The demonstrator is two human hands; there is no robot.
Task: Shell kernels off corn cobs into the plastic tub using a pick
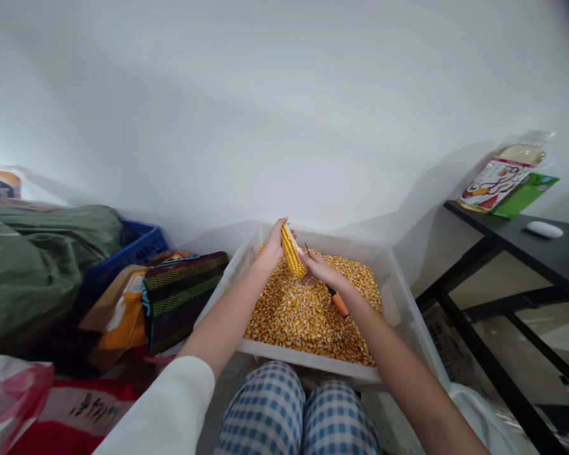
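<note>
My left hand (275, 240) is closed around the upper end of a yellow ear of corn (293, 251), which tilts over the bin. At the ear's lower right side, my right hand (318, 266) has its fingers closed against it. Something shiny and clear, like plastic film (308, 278), shows by these fingers. A tool with an orange handle (340, 304) passes beneath my right hand, its thin dark shaft showing above; I cannot tell whether the hand grips it. Loose corn kernels (298, 322) fill much of the translucent plastic bin (393, 272).
A black shelf (540, 237) at right carries a bottle (502, 177), a green packet (526, 194) and a white oval object (544, 229). To the left are a mesh bag (184, 300), a blue crate (142, 243) under green cloth, and red bags. A white wall stands behind.
</note>
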